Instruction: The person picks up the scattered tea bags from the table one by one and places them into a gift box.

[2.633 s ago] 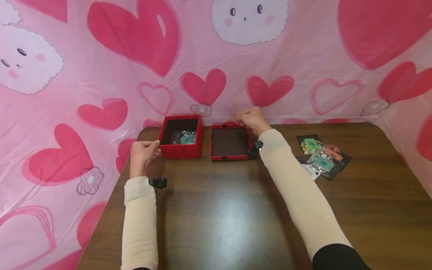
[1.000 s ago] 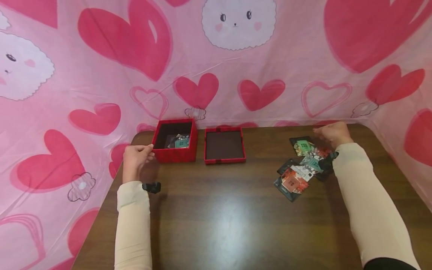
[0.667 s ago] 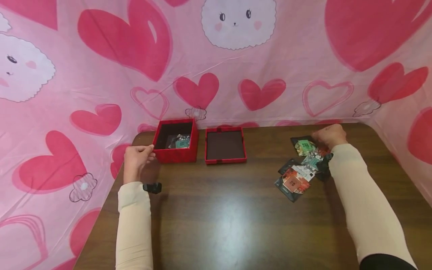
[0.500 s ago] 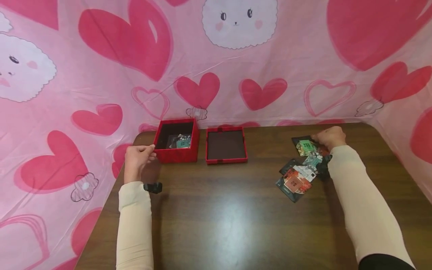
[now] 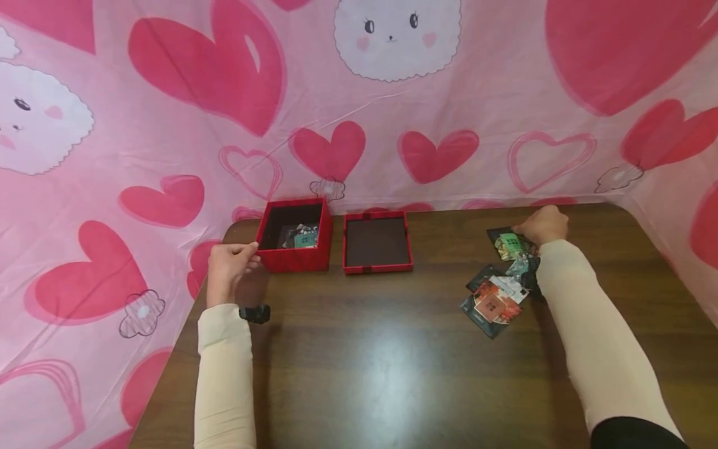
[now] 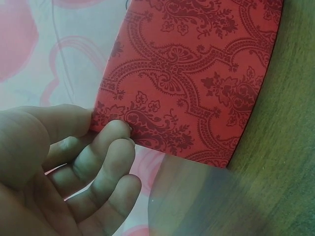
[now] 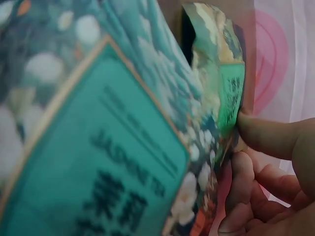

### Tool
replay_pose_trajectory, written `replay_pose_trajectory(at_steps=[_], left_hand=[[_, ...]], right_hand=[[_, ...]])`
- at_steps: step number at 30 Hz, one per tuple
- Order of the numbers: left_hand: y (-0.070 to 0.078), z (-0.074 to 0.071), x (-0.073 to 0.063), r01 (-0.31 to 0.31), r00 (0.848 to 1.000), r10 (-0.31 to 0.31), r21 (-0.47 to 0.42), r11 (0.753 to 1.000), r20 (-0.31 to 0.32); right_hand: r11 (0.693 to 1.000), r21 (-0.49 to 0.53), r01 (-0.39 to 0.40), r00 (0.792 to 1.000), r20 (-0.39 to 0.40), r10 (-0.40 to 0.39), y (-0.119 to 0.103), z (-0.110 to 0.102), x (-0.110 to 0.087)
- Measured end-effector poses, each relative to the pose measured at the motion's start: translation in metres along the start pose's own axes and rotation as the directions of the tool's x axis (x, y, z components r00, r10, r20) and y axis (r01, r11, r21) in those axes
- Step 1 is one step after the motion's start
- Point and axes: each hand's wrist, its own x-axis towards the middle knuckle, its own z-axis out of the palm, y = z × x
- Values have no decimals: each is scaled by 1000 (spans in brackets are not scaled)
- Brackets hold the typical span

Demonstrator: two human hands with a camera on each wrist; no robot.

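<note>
The right grip [image 5: 544,224] has reached the green packet [image 5: 508,244].

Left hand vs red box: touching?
Touching. Left wrist view shows the left hand pinching a corner of the red box between thumb and forefinger.

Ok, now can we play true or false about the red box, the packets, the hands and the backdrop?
1. The red box is open. True.
2. The left hand is holding the lid. False: the left hand holds the red box, and the lid lies on the table.
3. Every packet is inside the red box. False: the orange-labelled packet and others lie on the table.
4. A teal-labelled packet is in the red box. True.
5. The right hand is at the green-labelled packet. True.
6. The backdrop is plain blue. False: the backdrop is pink with hearts.
</note>
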Motion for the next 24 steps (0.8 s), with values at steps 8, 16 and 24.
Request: replay_pose_trajectory(at_steps=[8,16,24], left_hand=[[0,0,1,-32,999,32,13,999,-18],[-1,0,2,-24,1000,24,25,999,0],[-2,1,2,-17,1000,17,4,1000,15]], right_hand=[[997,-76,-28,999,34,31,-10,2,9],[987,-159,16,991,135,6,-13,-3,6],[979,-191,78,992,114,-57,-8,-7,5]])
